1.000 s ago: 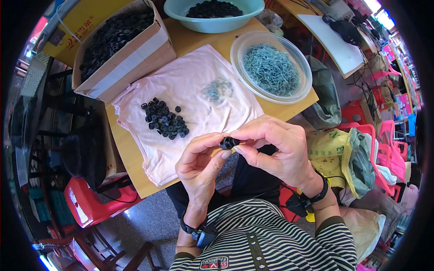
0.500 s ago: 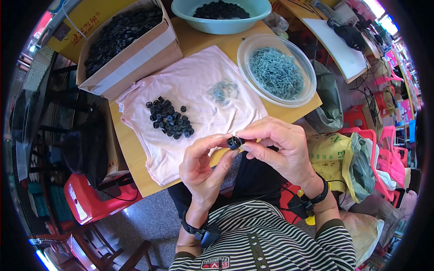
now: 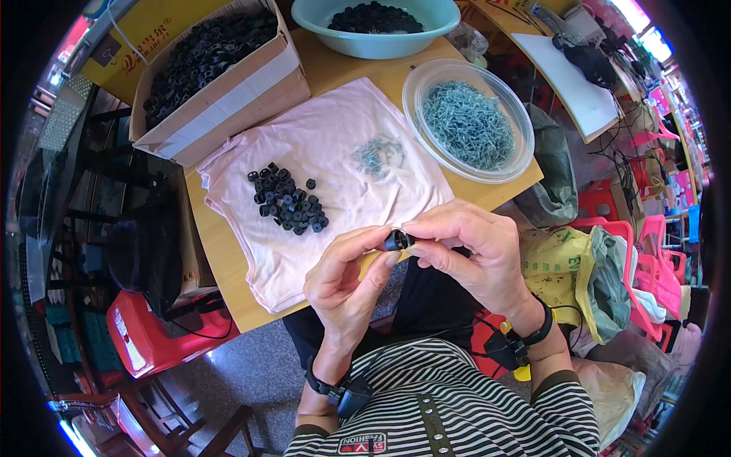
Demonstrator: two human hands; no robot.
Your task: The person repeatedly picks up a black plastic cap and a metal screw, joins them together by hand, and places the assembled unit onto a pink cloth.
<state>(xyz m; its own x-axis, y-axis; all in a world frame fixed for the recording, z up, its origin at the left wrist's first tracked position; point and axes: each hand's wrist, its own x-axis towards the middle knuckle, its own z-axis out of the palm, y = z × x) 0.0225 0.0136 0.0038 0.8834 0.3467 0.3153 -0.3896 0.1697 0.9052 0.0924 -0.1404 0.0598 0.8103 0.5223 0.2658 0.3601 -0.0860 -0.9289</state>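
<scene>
Between my two hands, over the near edge of the cloth, is a small black plastic part (image 3: 395, 241). My left hand (image 3: 346, 278) pinches its left side between thumb and fingertips. From the other side, the thumb and forefinger of my right hand (image 3: 472, 247) close on it. Any screw in it is too small to make out. Beyond my left hand lies a heap of small black round parts (image 3: 288, 199) on the pink cloth (image 3: 266, 156). To its right is a small scatter of thin metal screws (image 3: 378, 158).
A cardboard box (image 3: 228, 103) of black parts stands at the back left of the wooden table (image 3: 514, 185). A pale green basin (image 3: 373, 47) with black pieces is at the back. A clear round tub (image 3: 525, 145) of screws sits right. A red stool (image 3: 164, 335) stands lower left.
Both hands stay pinched on the black part and have barely shifted. The view has moved very slightly.
</scene>
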